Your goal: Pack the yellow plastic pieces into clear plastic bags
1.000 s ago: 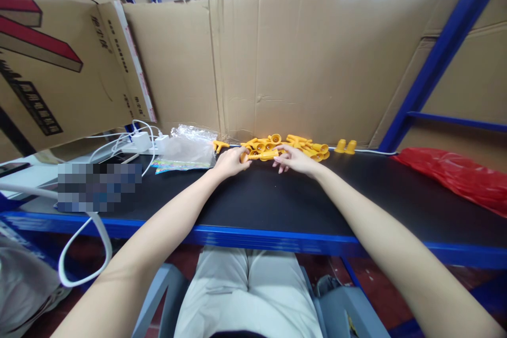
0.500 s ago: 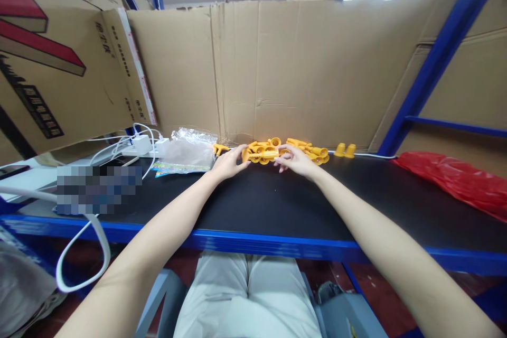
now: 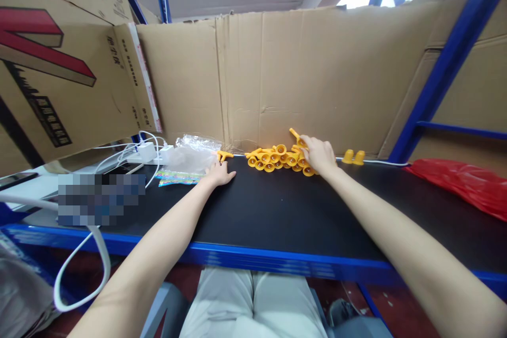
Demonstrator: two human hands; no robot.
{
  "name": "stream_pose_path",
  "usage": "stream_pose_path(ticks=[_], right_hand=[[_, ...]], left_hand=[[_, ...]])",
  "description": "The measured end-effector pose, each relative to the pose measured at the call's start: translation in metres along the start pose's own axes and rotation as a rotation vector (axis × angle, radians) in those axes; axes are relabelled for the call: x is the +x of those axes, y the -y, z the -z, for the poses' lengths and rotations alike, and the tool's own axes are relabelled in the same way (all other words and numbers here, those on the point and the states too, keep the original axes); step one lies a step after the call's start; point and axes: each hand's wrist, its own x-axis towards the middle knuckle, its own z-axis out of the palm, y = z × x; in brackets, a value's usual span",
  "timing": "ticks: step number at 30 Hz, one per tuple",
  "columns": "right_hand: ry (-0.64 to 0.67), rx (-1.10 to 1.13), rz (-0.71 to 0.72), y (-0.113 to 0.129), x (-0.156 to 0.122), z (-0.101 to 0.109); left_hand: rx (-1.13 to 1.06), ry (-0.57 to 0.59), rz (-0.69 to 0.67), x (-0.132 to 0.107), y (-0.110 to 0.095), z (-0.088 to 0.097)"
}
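My right hand (image 3: 320, 156) is closed on a yellow plastic horn (image 3: 294, 133), its thin stem pointing up and left, just above the right end of a pile. That pile (image 3: 269, 158) holds several more yellow horns, most with their round mouths facing me. My left hand (image 3: 219, 173) rests low over the black tabletop, thumb stretched out and nothing seen in it. Just beyond its fingertips lies a yellow T-shaped piece (image 3: 225, 155); whether they touch I cannot tell. Two yellow cups (image 3: 353, 157) stand to the right of my right hand.
A clear plastic bag (image 3: 186, 157) lies left of my left hand, beside white plugs and cables (image 3: 146, 151). Red plastic (image 3: 461, 179) covers the right end of the table. A cardboard wall (image 3: 317, 79) closes the back, and a blue edge (image 3: 277, 261) runs along the front.
My left hand has moved left, away from the pile, to beside the T-shaped piece. My right hand has shifted right and lifted a horn. The horn formerly between both hands no longer shows there.
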Motion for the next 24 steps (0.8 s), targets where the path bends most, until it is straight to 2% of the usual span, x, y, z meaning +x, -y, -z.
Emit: stream_pose_path(ticks=[3, 8, 13, 18, 21, 24], right_hand=[[0.065, -0.137, 0.102, 0.002, -0.001, -0.01], [0.142, -0.115, 0.128, 0.01, -0.003, -0.012], [0.265, 0.026, 0.031, 0.012, 0.007, -0.007], [0.448, 0.191, -0.092, -0.003, 0.019, 0.002], [0.398, 0.31, -0.123, -0.017, 0.02, 0.01], [0.239, 0.431, -0.146, -0.035, 0.013, 0.017]], left_hand=[[0.024, 0.06, -0.019, 0.003, 0.002, -0.001], [0.021, 0.066, -0.023, 0.006, 0.005, -0.003], [0.002, 0.056, -0.005, 0.007, 0.006, -0.003], [-0.016, 0.041, 0.033, 0.004, 0.005, 0.0], [-0.022, 0.036, 0.049, 0.0, 0.004, 0.004], [-0.017, 0.041, 0.066, -0.004, 0.001, 0.008]])
